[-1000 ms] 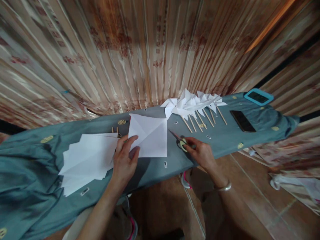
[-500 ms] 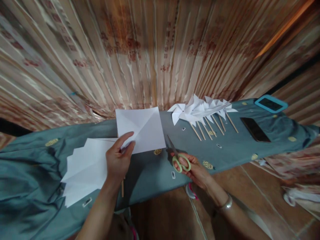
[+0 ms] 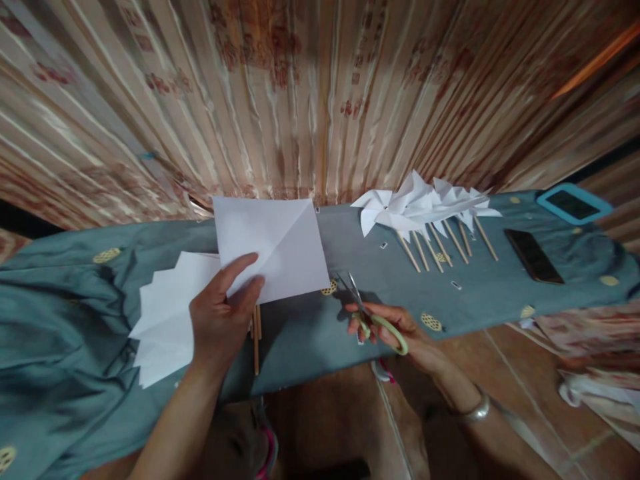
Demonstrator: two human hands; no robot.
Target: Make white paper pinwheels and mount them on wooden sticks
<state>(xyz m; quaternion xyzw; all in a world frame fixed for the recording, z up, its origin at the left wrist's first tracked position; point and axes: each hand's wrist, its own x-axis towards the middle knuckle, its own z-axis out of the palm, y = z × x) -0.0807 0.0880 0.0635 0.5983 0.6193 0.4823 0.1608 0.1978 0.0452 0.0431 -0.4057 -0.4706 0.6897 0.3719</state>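
My left hand (image 3: 223, 310) pinches a square sheet of white paper (image 3: 280, 247) near its lower left; a diagonal crease runs across the sheet. In my right hand (image 3: 395, 333) is a pair of scissors (image 3: 367, 319) with light green handles. The blades are slightly apart and point up and away, just right of the sheet's lower right corner, not touching it. Left of my left hand lies a fanned stack of white paper sheets (image 3: 167, 320). Thin wooden sticks (image 3: 257, 347) show partly below the held sheet.
White paper pinwheels (image 3: 415, 207) on wooden sticks lie in a row on the teal cloth (image 3: 320, 353), back right. Farther right are a dark phone (image 3: 534, 256) and a blue-framed device (image 3: 575, 202). A patterned curtain (image 3: 300, 100) hangs behind the table.
The scissors' blades have parted and their handles have turned in my right hand. My left hand has shifted a little left with the sheet. The view has also shifted slightly.
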